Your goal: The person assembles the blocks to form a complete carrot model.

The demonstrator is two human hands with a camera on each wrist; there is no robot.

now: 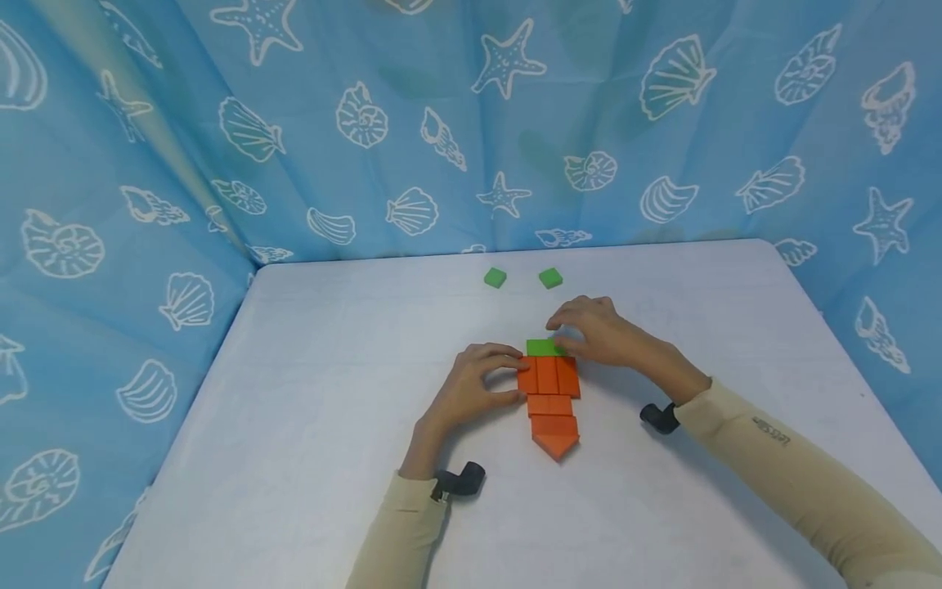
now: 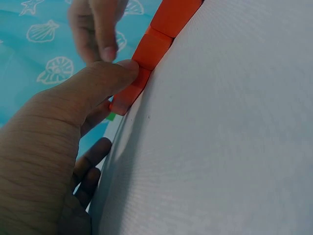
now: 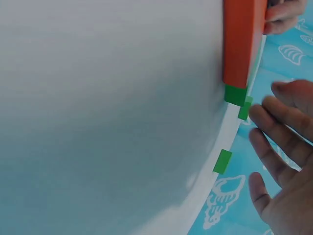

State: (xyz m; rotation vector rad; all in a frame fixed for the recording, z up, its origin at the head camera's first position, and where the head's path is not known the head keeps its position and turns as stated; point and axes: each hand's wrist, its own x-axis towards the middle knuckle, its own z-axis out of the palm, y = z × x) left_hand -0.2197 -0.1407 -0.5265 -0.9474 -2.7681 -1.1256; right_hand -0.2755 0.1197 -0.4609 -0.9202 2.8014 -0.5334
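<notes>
Several orange blocks (image 1: 554, 425) lie joined in a column, with three side by side in the wide upper row and a pointed piece at the near end. A bright green block (image 1: 540, 348) sits against the far edge of that row. My left hand (image 1: 474, 380) holds the leftmost orange block (image 1: 527, 376) by its left side, thumb at the near corner and forefinger at the far end. My right hand (image 1: 599, 331) hovers by the green block's right end, thumb overlapping it in the head view. Nothing shows between its spread fingers (image 3: 274, 156) in the right wrist view.
Two small green blocks, one on the left (image 1: 495, 278) and one on the right (image 1: 550, 278), lie near the far edge of the white table (image 1: 331, 368). A blue curtain (image 1: 456, 106) with shell prints hangs behind and beside the table.
</notes>
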